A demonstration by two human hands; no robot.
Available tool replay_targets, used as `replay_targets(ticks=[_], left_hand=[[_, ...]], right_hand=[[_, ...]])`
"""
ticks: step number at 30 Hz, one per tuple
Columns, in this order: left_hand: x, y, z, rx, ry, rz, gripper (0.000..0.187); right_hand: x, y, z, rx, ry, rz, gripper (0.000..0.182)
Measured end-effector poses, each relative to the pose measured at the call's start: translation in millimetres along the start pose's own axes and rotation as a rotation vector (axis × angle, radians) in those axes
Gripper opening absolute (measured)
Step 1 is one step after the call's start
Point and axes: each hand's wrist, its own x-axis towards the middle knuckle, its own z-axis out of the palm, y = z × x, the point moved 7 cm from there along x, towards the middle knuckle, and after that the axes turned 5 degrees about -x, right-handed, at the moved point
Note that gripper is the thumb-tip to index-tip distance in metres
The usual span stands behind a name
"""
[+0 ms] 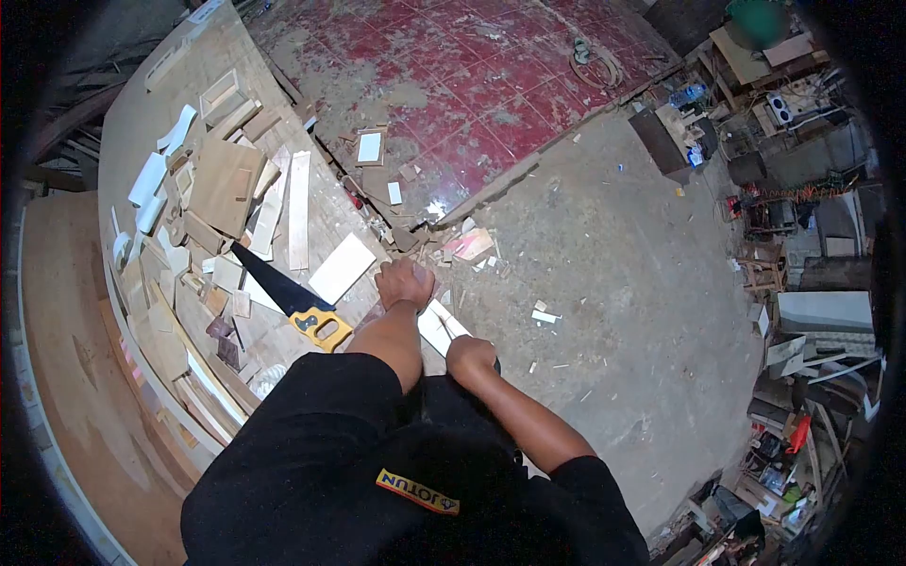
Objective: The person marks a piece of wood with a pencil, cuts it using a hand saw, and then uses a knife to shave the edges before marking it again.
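Observation:
A narrow pale wooden board (434, 332) lies in front of my body, between my two hands. My left hand (404, 283) is closed over its far end, with the fingertips partly hidden. Nearer to me and to the right, my right hand (472, 362) is clenched in a fist at the board's right side. A bit of something dark shows beside that fist, but what it holds is hidden. To the left of my left forearm, a handsaw (294, 300) with a black blade and yellow handle rests on the wooden worktop (363, 311).
Wood offcuts, a square plywood panel (225, 189) and a white rectangular piece (342, 268) cover the worktop at left. Red tiles (453, 104) and concrete floor (604, 274) lie beyond, with scattered scraps. Tools and clutter line the right side.

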Motion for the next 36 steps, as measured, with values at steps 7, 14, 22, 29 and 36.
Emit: replay_targets(ticks=[7,14,22,29,36], left_hand=[[1,0,0,0.025,-0.021,-0.021,0.053],[1,0,-2,-0.001,-0.050,-0.003,0.055],[-1,2,-2,-0.006,-0.029,0.001,0.053],[-1,0,3,-0.017,0.024,0.017,0.051],[0,2,-1,-0.024,0.017,0.001,0.050]], right_hand=[[54,-11,22,0.139,0.248,-0.047,0.021],[-16,1,-8,0.058,0.011,0.072,0.020],[47,-9,12,0.091,0.154,-0.188,0.032],[20,1,12,0.173,0.282,-0.217,0.033],[23,29,0,0.419,0.277,-0.203,0.047]])
